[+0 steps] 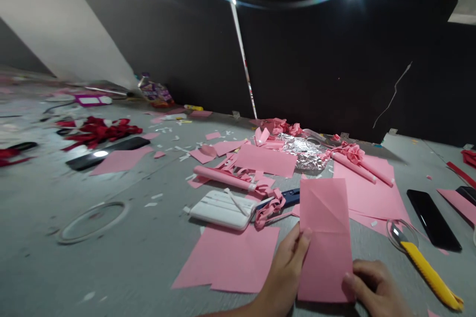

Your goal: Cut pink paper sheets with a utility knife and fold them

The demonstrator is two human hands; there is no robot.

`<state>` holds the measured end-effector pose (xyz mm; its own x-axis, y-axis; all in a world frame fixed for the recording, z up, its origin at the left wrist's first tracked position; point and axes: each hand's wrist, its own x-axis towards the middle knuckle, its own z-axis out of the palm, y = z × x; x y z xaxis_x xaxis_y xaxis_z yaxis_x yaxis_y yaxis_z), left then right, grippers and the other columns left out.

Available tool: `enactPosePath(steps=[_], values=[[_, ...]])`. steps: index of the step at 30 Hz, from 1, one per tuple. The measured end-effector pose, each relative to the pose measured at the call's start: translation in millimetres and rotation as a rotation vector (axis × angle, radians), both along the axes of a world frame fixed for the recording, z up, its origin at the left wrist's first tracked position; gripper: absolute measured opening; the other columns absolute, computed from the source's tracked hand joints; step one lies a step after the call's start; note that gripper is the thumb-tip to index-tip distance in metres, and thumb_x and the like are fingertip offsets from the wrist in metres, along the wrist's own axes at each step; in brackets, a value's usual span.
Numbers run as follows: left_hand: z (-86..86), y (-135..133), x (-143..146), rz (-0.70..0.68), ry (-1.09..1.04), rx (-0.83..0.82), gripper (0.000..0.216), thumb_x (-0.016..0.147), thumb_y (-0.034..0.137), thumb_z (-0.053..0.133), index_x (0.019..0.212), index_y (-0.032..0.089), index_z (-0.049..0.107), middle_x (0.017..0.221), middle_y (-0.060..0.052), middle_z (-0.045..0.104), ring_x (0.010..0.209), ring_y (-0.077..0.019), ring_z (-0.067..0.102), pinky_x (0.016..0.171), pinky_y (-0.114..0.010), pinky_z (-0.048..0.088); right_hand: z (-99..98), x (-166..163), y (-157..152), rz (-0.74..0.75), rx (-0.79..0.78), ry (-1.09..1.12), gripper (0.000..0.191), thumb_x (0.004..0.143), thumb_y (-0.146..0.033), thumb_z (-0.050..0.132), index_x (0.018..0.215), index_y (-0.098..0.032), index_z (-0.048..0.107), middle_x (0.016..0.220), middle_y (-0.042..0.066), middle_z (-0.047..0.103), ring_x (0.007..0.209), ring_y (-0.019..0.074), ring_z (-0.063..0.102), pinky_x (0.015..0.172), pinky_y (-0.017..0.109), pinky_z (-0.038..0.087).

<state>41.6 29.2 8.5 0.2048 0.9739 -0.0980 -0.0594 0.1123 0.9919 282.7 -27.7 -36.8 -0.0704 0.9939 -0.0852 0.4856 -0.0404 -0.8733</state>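
A creased sheet of pink paper [325, 252] is held upright between my two hands, just above the grey table. My left hand [284, 270] pinches its left edge, thumb in front. At the lower right edge my right hand [372, 285] grips it between thumb and curled fingers. Behind my left hand lie more pink sheets [232, 262] and a white case-like object [221, 210]. Dark blue scissors [290, 198] rest beside that, partly hidden by curled pink paper strips [271, 208]. A yellow utility knife [431, 275] lies to the right of my right hand.
Rolled pink paper sticks [353, 166], crumpled foil [307, 151] and paper scraps spread across the table. A black phone [433, 220] lies at right. A tape ring [92, 223], a dark phone [80, 161] and red ribbon [98, 131] are at left. A black panel [316, 59] stands behind.
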Motion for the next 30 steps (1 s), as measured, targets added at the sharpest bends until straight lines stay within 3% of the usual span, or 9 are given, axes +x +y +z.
enactPosePath(steps=[3, 7, 9, 12, 16, 19, 25, 30], values=[[0.5, -0.3, -0.7, 0.042, 0.035, -0.042, 0.062, 0.099, 0.081, 0.055, 0.109, 0.021, 0.071, 0.103, -0.007, 0.076, 0.097, -0.0273, 0.067, 0.087, -0.034, 0.057, 9.7, -6.1, 0.9, 0.055, -0.017, 0.01, 0.052, 0.099, -0.07, 0.068, 0.087, -0.023, 0.087, 0.086, 0.01, 0.082, 0.082, 0.0277, 0.075, 0.077, 0.032, 0.059], [-3.8, -0.3, -2.3, 0.144, 0.083, -0.138, 0.071, 0.094, 0.082, 0.06, 0.13, 0.022, 0.069, 0.139, -0.013, 0.073, 0.128, -0.033, 0.065, 0.104, -0.038, 0.055, 25.0, -17.7, 1.6, 0.182, -0.108, 0.18, 0.064, 0.107, -0.071, 0.054, 0.084, -0.02, 0.085, 0.077, 0.012, 0.082, 0.072, 0.0254, 0.078, 0.071, 0.032, 0.057], [-5.3, 0.0, -2.5, 0.157, 0.091, -0.14, 0.072, 0.093, 0.082, 0.062, 0.133, 0.022, 0.068, 0.146, -0.014, 0.069, 0.132, -0.0338, 0.062, 0.108, -0.04, 0.052, 30.6, -21.5, 0.9, 0.18, -0.1, 0.199, 0.066, 0.107, -0.071, 0.052, 0.08, -0.02, 0.084, 0.076, 0.013, 0.083, 0.071, 0.0251, 0.078, 0.072, 0.032, 0.057], [-3.4, 0.2, -1.6, 0.076, 0.055, -0.074, 0.064, 0.099, 0.079, 0.055, 0.124, 0.021, 0.068, 0.124, -0.011, 0.075, 0.11, -0.0301, 0.067, 0.096, -0.038, 0.055, 37.8, -24.2, -0.1, 0.146, -0.032, 0.158, 0.064, 0.105, -0.071, 0.057, 0.073, -0.021, 0.081, 0.07, 0.009, 0.078, 0.067, 0.0225, 0.073, 0.071, 0.03, 0.053], [3.9, -1.9, 0.1, -0.16, 0.033, 0.004, 0.052, 0.105, 0.071, 0.054, 0.102, 0.02, 0.069, 0.096, -0.005, 0.071, 0.091, -0.0243, 0.063, 0.081, -0.031, 0.051, 41.9, -25.2, 0.6, 0.106, 0.028, 0.168, 0.067, 0.1, -0.076, 0.058, 0.066, -0.019, 0.07, 0.061, 0.001, 0.057, 0.059, 0.0163, 0.05, 0.059, 0.028, 0.04], [7.0, -4.9, 0.3, -0.326, 0.031, 0.046, 0.051, 0.108, 0.067, 0.053, 0.104, 0.019, 0.071, 0.096, -0.006, 0.072, 0.09, -0.0237, 0.062, 0.081, -0.031, 0.05, 38.8, -25.1, 0.5, 0.015, 0.028, 0.212, 0.071, 0.099, -0.08, 0.056, 0.061, -0.02, 0.058, 0.061, -0.002, 0.042, 0.059, 0.0148, 0.036, 0.055, 0.029, 0.031], [8.9, -5.7, 0.5, -0.318, 0.025, 0.018, 0.051, 0.107, 0.064, 0.055, 0.107, 0.017, 0.076, 0.098, -0.007, 0.074, 0.088, -0.0225, 0.06, 0.08, -0.031, 0.048, 38.9, -24.8, -0.3, -0.01, 0.007, 0.249, 0.071, 0.098, -0.083, 0.054, 0.062, -0.022, 0.052, 0.064, -0.002, 0.037, 0.061, 0.0151, 0.031, 0.055, 0.03, 0.028], [11.6, -4.3, -0.4, -0.381, 0.061, 0.039, 0.055, 0.107, 0.066, 0.054, 0.109, 0.017, 0.078, 0.1, -0.009, 0.077, 0.091, -0.025, 0.064, 0.08, -0.032, 0.049, 43.2, -24.8, 1.5, -0.117, -0.03, 0.245, 0.075, 0.093, -0.089, 0.054, 0.059, -0.024, 0.04, 0.063, -0.004, 0.03, 0.059, 0.0145, 0.027, 0.053, 0.029, 0.027]])
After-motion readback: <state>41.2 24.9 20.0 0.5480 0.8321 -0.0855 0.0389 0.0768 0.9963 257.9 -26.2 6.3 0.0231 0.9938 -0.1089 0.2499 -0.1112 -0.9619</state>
